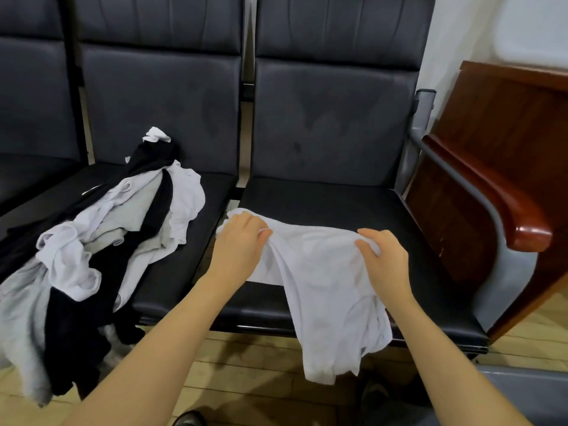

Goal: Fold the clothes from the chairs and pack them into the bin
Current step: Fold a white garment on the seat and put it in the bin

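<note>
We face a row of dark padded chairs joined side by side, their seats black and slightly glossy, standing on a pale wood-plank floor. At the right end of the row a grey metal frame carries a red-brown wooden armrest, and beyond it stands a dark wooden panel against a white wall. At the bottom right corner a grey rim shows; we cannot tell what it belongs to.

On the middle seat a heap of clothes, white, grey and black, spills over the front edge towards the floor.

On the right seat lies a white shirt, its top spread across the seat's front half, its lower part hanging over the front edge.

Our left hand grips a bunch of the shirt near the seat's left edge, fingers curled into the cloth. Our right hand pinches a fold of it towards the seat's middle, thumb and fingers closed on the fabric.
</note>
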